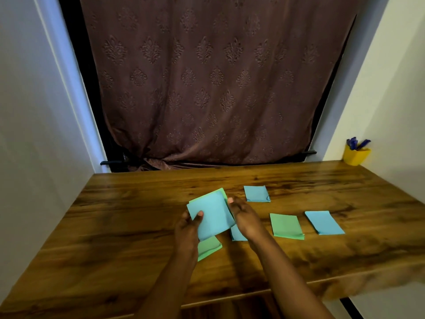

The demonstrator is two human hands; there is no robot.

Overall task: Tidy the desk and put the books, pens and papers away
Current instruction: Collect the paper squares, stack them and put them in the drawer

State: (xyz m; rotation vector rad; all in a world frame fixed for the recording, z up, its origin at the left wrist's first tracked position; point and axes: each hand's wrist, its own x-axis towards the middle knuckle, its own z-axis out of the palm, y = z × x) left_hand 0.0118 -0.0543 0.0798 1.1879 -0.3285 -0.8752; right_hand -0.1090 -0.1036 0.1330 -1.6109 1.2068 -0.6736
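Head view: the left hand (187,229) and right hand (245,218) curl their fingers (199,215) round a part-gathered paper stack (212,214) over the mid worktop (138,226), five loose papers (287,226) lie uncollected around it, and the pens (355,143) already stand in the far-right yellow cup (356,156).

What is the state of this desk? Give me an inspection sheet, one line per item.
Surface: wooden desk, papers spread mid-desk.
Job's things: held stack of blue and green papers, raised off the desk. Lying flat: far blue paper, green paper, right blue paper, near green paper and near blue paper, both partly hidden by the hands. Pens stand in yellow cup, far right corner.
Clutter: nothing seen.
Grippers: left hand grips the held stack, thumb on front; right hand holds its right edge.
Cables: nothing seen.
Surroundings: brown patterned curtain behind; white walls either side.
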